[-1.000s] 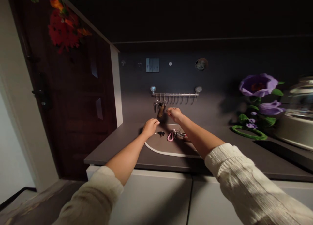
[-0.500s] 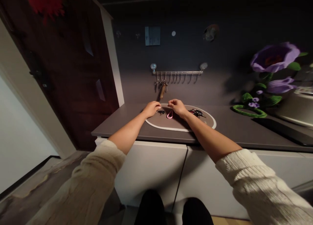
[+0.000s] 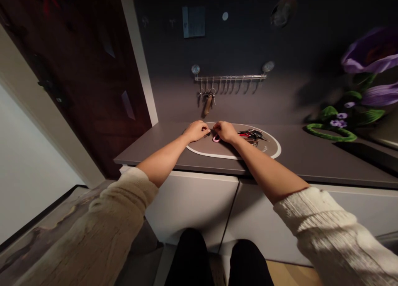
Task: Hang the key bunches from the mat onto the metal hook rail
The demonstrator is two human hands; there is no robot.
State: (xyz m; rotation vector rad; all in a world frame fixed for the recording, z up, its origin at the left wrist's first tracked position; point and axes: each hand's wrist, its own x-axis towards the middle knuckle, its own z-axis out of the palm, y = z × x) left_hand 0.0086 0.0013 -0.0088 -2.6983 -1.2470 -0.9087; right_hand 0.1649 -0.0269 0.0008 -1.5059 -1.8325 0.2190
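My left hand point(image 3: 198, 131) is low over the left part of an oval brown mat with a white rim point(image 3: 211, 155). Its fingers are closed around a small dark object point(image 3: 206, 132), mostly hidden by them. Close beside it, my right hand point(image 3: 225, 131) has its fingertips pinched together; what they hold is too small to make out. A pink loop strap point(image 3: 216, 139) shows just under the right hand, partly covered by it. Right of that hand, a pile of keys and dark fobs with a red piece point(image 3: 253, 134) rests on the mat.
A clear hook rail point(image 3: 230, 78) on the dark wall carries keys with a brown holder point(image 3: 209, 103) at its left end. Purple flowers with a green ring base point(image 3: 331, 133) stand on the grey counter point(image 3: 149, 147) at right. A dark red door point(image 3: 102, 83) is at left.
The view has tipped down, so wall and counter sit differently. My left fingers have closed over the small dark object, and my hands are slightly nearer each other.
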